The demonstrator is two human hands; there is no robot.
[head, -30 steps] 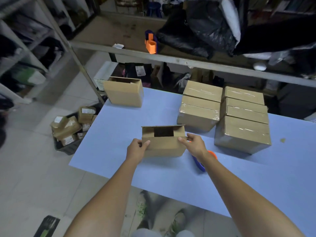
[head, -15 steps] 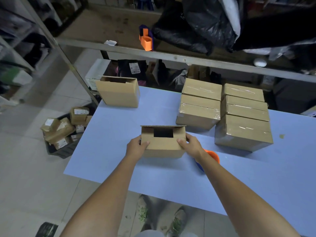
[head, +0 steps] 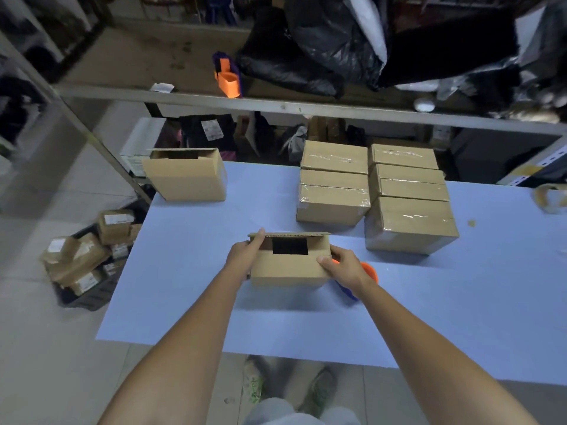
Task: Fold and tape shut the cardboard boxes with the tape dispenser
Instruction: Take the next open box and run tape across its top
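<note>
Left hand (head: 244, 256), right hand (head: 345, 266) both clamped on open box (head: 288, 268); second open box (head: 187, 179); two taped stacks (head: 334, 182)

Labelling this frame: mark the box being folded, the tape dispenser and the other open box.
box being folded (head: 288, 269), head view, front wall.
tape dispenser (head: 370, 270), head view, orange edge.
other open box (head: 187, 182), head view, front wall.

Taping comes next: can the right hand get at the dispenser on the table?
Probably yes: the dispenser lies just under the right hand, nothing between them, though that hand now holds the box.
</note>
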